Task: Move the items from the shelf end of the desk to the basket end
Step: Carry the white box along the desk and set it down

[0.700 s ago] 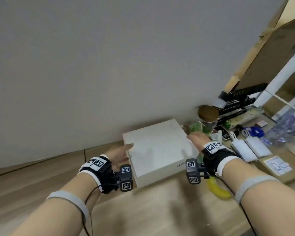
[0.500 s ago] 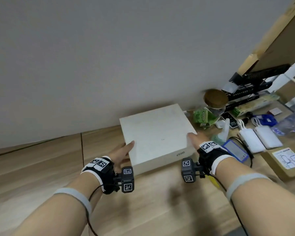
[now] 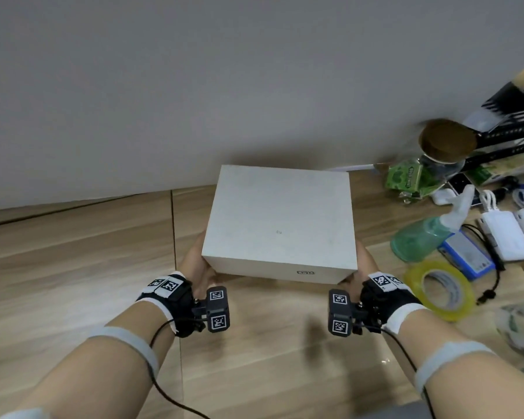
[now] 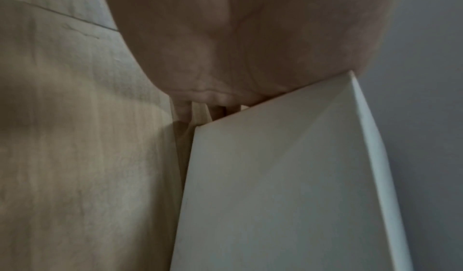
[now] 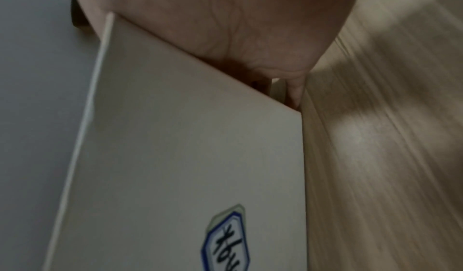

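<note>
— Desk (image 3: 254, 367) first, then: pale wood boards, running along a grey wall (image 3: 194, 86) at its far edge. What sits on it?

— Biggest thing is a white box (image 3: 280, 219), in the middle of the desk near the far edge. It has a small badge on its near side wall. Whether its bottom touches the wood I cannot tell; the right wrist view shows its lower edge right at the desk.

— Who has it?

— Both hands. The left hand (image 3: 195, 261) is against the box's left side at the near corner, the right hand (image 3: 364, 263) against the right side at the near corner. In the left wrist view the palm (image 4: 250, 47) presses the side wall and the fingers (image 4: 184, 110) go down past the lower edge; the right wrist view shows the same on the other side, with one finger (image 5: 295, 89) between box and desk. So the fingers are clamped on the box, wrapped toward its underside.

— And the rest?

— All crowded at the right end of the desk. A green spray bottle (image 3: 421, 237) lies on its side just right of the box. Nearer the front edge lies a roll of yellow tape (image 3: 440, 290), flat. Between bottle and tape is a blue device (image 3: 466, 255) with a black cord. Toward the far right corner stands a glass jar with a cork lid (image 3: 446, 140), and a green packet (image 3: 406, 178) lies beside it. Two white power banks (image 3: 505, 234) lie side by side at the right edge.
</note>
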